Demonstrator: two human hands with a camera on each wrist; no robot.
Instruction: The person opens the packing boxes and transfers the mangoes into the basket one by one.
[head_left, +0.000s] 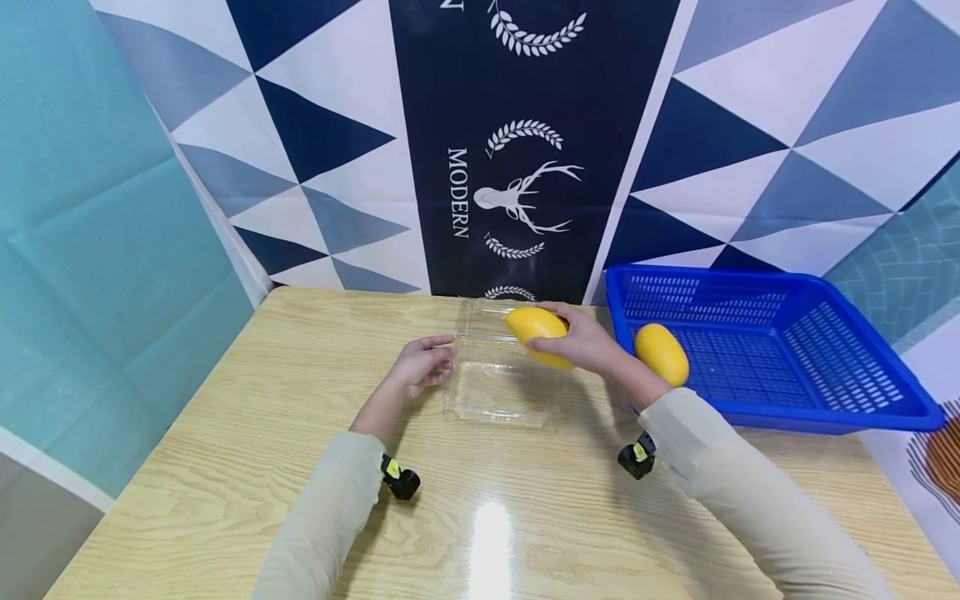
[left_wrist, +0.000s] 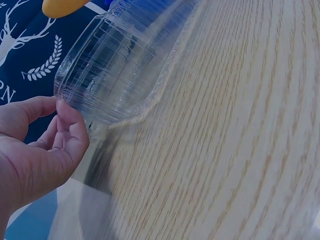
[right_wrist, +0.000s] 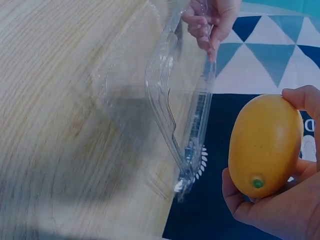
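Observation:
A clear plastic clamshell box (head_left: pixel 487 390) stands on the table with its lid raised at the back. My left hand (head_left: pixel 426 365) pinches the box's left edge between thumb and fingers, as the left wrist view shows on the plastic rim (left_wrist: pixel 65 82). Above the box, my right hand (head_left: pixel 583 340) grips a yellow mango (head_left: pixel 532 327). In the right wrist view this mango (right_wrist: pixel 265 145) shows a small green stem spot, and it is apart from the plastic. Another yellow mango (head_left: pixel 662 354) lies at the left side of a blue basket (head_left: pixel 780 414).
The perforated blue basket stands at the table's back right, beside my right forearm. A patterned cloth (head_left: pixel 525 100) with a deer print hangs behind the wooden table (head_left: pixel 247 467). Black wrist cameras (head_left: pixel 401 482) sit on both wrists.

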